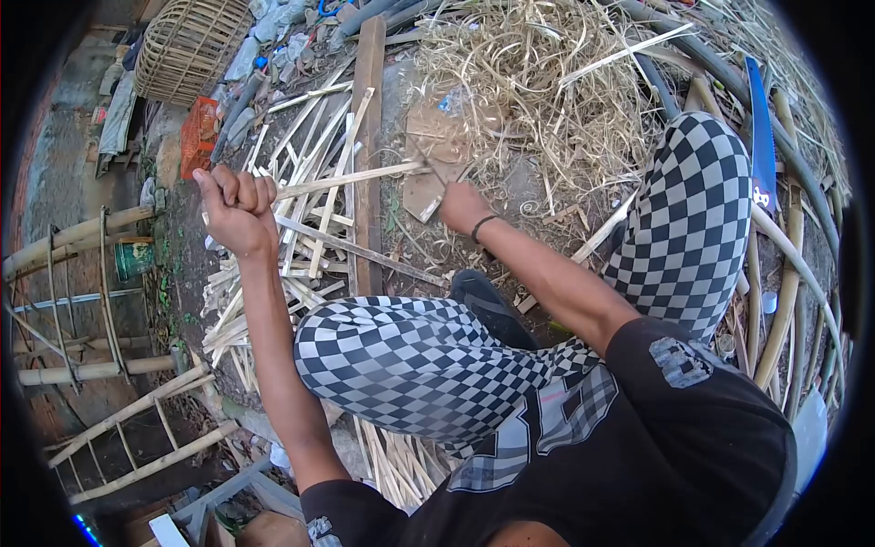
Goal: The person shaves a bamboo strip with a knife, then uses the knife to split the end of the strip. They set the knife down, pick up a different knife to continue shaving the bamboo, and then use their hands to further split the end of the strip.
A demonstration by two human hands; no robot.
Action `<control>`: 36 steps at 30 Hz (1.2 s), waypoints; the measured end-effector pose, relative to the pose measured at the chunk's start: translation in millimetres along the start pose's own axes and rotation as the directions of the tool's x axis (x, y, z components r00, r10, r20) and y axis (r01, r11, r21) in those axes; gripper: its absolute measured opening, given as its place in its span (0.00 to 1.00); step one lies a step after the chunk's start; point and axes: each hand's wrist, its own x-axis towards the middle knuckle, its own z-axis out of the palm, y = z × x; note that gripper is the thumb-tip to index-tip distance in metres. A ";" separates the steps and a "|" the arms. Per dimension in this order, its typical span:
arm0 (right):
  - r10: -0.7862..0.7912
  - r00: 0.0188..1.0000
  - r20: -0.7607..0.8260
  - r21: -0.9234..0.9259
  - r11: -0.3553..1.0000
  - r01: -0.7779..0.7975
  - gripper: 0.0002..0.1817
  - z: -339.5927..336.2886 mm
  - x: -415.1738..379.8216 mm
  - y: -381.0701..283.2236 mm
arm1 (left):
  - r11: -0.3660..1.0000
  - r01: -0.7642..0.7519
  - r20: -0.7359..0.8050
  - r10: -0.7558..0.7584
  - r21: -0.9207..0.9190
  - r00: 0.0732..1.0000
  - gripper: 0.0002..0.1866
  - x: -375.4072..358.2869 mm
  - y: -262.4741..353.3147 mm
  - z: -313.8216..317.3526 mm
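My left hand point(239, 211) is closed around one end of a pale bamboo strip point(351, 179), which points across to the right. My right hand point(463, 208) is closed on a knife point(425, 160); its handle is hidden in the fist and the blade is smeared by motion. Blade and strip meet near the strip's far end. Beneath the strip runs a long brown wooden plank point(367, 118). A flat tan piece point(421, 196) lies on the ground beside the knife.
Curly shavings point(538, 73) are heaped ahead. Many cut strips point(310, 219) lie left of the plank. A blue saw point(762, 128) stands at the right by bamboo poles. Far left are a woven basket point(190, 46), a red crate point(199, 137) and a bamboo ladder point(137, 447).
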 end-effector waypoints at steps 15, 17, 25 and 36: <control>-0.232 0.946 -0.225 0.214 0.936 0.281 0.12 3.3 -22.1 -32.2 | 0.997 0.072 0.217 -0.076 0.029 0.973 0.27 -5.9 0.8 -17.0; -0.240 0.950 -0.197 0.110 0.958 0.265 0.11 -4.2 -23.0 -45.7 | 0.997 0.078 0.189 -0.076 -0.003 0.979 0.27 -7.2 -1.4 -24.9; -0.402 0.898 -0.179 0.157 0.889 0.430 0.11 -42.9 -56.8 -85.9 | 0.997 0.071 0.284 -0.068 0.000 0.956 0.27 -10.6 2.6 -11.3; -0.335 0.937 -0.101 0.122 0.930 0.346 0.14 -49.7 -64.5 -91.9 | 0.998 0.060 0.181 -0.057 -0.010 0.982 0.27 -6.9 0.8 -12.7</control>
